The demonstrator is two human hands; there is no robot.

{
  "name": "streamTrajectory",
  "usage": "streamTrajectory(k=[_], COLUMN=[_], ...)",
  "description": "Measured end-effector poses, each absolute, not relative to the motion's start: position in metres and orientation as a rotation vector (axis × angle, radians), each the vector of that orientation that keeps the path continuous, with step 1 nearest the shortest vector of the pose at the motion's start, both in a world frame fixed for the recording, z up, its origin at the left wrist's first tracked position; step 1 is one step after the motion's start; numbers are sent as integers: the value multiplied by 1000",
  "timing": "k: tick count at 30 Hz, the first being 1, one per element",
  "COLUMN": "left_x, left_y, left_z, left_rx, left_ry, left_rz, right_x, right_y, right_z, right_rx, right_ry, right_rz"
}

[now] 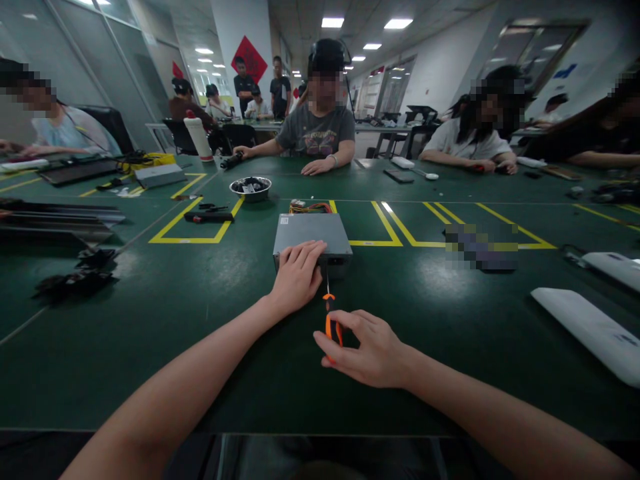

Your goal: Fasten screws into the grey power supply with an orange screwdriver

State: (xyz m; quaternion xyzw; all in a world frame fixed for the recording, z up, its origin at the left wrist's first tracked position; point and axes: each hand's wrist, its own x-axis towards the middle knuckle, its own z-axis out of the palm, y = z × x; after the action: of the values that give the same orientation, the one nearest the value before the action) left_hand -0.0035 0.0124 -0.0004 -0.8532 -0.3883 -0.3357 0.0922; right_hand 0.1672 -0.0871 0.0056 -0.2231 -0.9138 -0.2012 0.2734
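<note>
A grey computer power supply lies on the green table, a bundle of coloured wires at its far side. Over its near left edge rests my left hand, fingers across the top and thumb by the front face, holding it. My right hand has thumb and fingers closed around the orange and black handle of a screwdriver. The screwdriver's shaft points away from me to the front face of the power supply, near my left thumb. Whether its tip sits in a screw is too small to tell.
Beyond the power supply stand a metal bowl with small dark parts and a black tool. Metal panels lie left, white objects right. Across the table a person holds a dark tool; other people sit either side.
</note>
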Motion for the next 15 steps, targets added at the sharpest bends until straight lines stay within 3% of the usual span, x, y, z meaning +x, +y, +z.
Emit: streamTrajectory(k=[10,15], left_x=[-3,-3], left_y=[13,12], left_z=[2,2], left_rx=[-2521,-2531], left_ry=[-1167,-1160], left_rz=[-940,-924], right_x=[168,168], right_y=[-84,-88], right_z=[4,10], right_rx=[-535,-578], right_ry=[-2374,-2491], right_rz=[-369,-459])
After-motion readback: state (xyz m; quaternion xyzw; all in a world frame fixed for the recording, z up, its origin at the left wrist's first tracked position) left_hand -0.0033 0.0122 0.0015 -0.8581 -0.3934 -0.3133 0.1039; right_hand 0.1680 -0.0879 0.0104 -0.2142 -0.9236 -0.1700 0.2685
